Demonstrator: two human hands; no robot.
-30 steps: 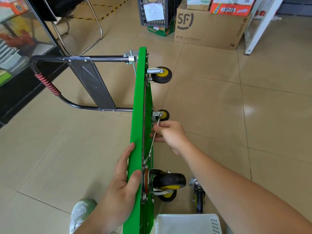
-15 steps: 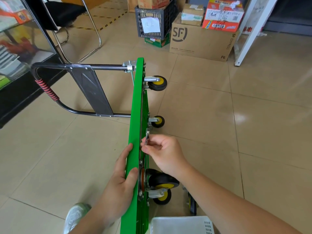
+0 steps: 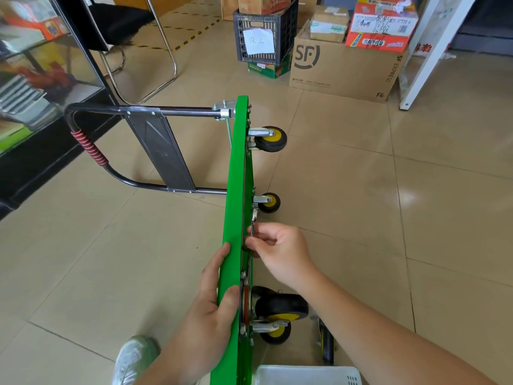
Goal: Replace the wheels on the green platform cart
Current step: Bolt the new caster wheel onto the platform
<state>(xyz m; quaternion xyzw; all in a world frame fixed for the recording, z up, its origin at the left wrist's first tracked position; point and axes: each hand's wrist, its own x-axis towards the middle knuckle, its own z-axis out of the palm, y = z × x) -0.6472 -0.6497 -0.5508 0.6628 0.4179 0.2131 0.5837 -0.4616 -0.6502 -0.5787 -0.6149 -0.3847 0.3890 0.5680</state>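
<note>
Beige floor tiles point(image 3: 361, 204) carry the green platform cart point(image 3: 234, 190), tipped on edge at frame centre. Our left hand point(image 3: 211, 315) clasps its rim while our right hand point(image 3: 280, 248) pinches a wrench point(image 3: 254, 220) below the small caster point(image 3: 270, 202); a slipping wrench could, we judge, topple the cart.

Bare floor point(image 3: 361, 218) is lying open right of the cart point(image 3: 236, 190); casters point(image 3: 270, 138) and white basket point(image 3: 305, 375) are crowding its underside.

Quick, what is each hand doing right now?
Left hand: gripping the edge of the green cart platform.
Right hand: pinching a small metal wrench against the platform's underside.
</note>
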